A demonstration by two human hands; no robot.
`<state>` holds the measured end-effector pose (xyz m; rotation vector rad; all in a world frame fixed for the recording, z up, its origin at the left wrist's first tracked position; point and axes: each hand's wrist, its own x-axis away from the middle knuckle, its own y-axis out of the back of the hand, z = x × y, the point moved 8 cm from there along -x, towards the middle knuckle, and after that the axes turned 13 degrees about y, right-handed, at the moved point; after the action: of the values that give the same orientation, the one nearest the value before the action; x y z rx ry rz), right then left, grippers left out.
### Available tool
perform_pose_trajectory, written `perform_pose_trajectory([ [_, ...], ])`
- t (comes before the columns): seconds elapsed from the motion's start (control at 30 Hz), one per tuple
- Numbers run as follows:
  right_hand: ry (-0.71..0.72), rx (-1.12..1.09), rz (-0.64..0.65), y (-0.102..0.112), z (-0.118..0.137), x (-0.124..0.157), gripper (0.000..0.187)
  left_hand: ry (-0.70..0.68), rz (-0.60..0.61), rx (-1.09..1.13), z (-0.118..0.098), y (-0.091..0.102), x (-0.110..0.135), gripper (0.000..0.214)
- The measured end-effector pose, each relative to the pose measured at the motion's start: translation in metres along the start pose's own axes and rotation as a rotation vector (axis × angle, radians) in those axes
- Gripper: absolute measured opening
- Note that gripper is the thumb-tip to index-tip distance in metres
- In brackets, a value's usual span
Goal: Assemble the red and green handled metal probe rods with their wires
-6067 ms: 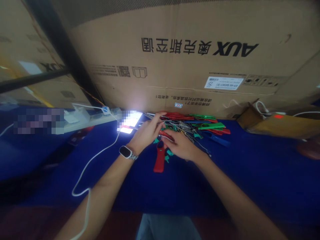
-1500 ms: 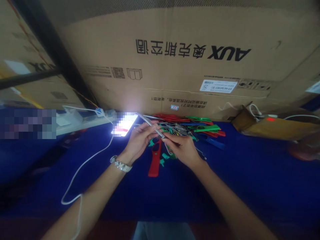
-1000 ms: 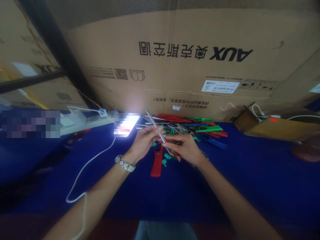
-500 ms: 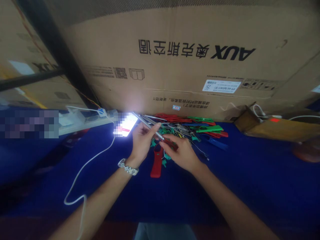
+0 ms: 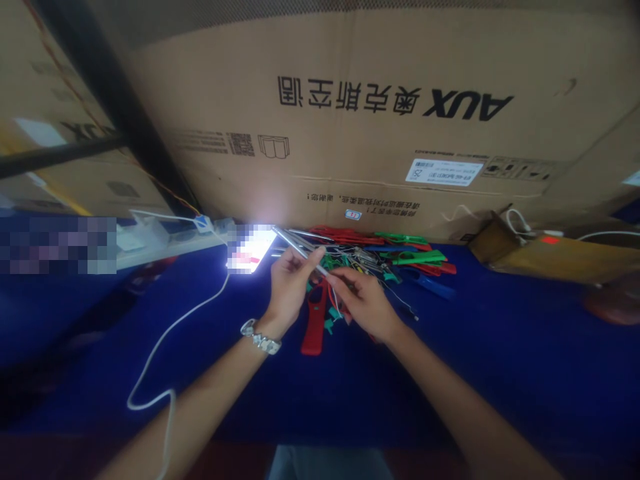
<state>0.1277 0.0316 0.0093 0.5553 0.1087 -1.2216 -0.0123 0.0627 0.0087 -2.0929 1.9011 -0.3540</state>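
Note:
My left hand [image 5: 290, 283] is closed around a slim silver metal tube [image 5: 296, 245], which slants from the upper left down to the right. At the tube's near end, the thumb and fingers of my right hand [image 5: 367, 300] are pinched together on it. Something red shows at the underside of my right hand, mostly hidden by the fingers. A thin white wire hangs between the hands. Just below them lies a red plastic handle piece [image 5: 313, 327] with an oval hole, beside small green plastic parts [image 5: 330, 320].
Behind the hands, a pile holds red pieces [image 5: 345, 235], green pieces [image 5: 423, 257] and wires. A lit phone [image 5: 256, 248] with a white cable [image 5: 175, 323] lies left. A blue piece [image 5: 433, 285] and a wooden box [image 5: 560, 257] are right. A large carton [image 5: 375, 147] stands behind.
Both hands and the tube have shifted slightly to the right. My right fingers have moved up onto the tube's near end, and a white wire now shows below it.

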Motion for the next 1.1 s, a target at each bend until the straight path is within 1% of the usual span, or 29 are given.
perform_pose_trajectory([
  [0.17,-0.032,-0.105,-0.029,-0.001,-0.005,-0.001,0.032,0.054,0.035,-0.063,0.003,-0.001,-0.002,0.033],
  [0.27,-0.046,-0.131,-0.068,0.002,-0.007,-0.001,0.033,0.068,0.109,-0.196,0.003,-0.007,-0.001,0.037],
  [0.4,-0.060,-0.140,-0.122,0.008,-0.009,-0.001,0.035,0.013,0.218,-0.372,-0.001,-0.017,0.002,0.036],
  [0.5,-0.074,-0.120,-0.127,0.010,-0.010,-0.001,0.036,0.020,0.221,-0.410,0.002,-0.015,-0.001,0.035],
  [0.67,-0.066,-0.081,-0.133,0.010,-0.009,0.001,0.043,0.032,0.168,-0.461,0.007,-0.008,-0.005,0.037],
  [0.73,-0.046,0.023,-0.129,0.011,-0.007,0.001,0.039,0.016,0.142,-0.495,0.005,-0.008,-0.004,0.036],
  [0.8,-0.006,0.208,-0.122,0.014,-0.003,0.001,0.034,0.018,0.127,-0.500,0.003,-0.008,-0.002,0.035],
  [0.87,0.038,0.403,-0.120,0.016,0.003,0.000,0.031,0.052,0.128,-0.464,0.004,-0.008,-0.001,0.034],
  [0.93,0.078,0.539,-0.116,0.016,0.010,0.000,0.029,0.090,0.137,-0.421,0.006,-0.008,0.000,0.035],
  [1.0,0.110,0.620,-0.110,0.016,0.015,0.000,0.027,0.099,0.135,-0.404,0.007,-0.008,0.001,0.035],
  [1.1,0.138,0.685,-0.105,0.015,0.020,0.000,0.027,0.072,0.114,-0.389,0.004,-0.009,0.002,0.033],
])
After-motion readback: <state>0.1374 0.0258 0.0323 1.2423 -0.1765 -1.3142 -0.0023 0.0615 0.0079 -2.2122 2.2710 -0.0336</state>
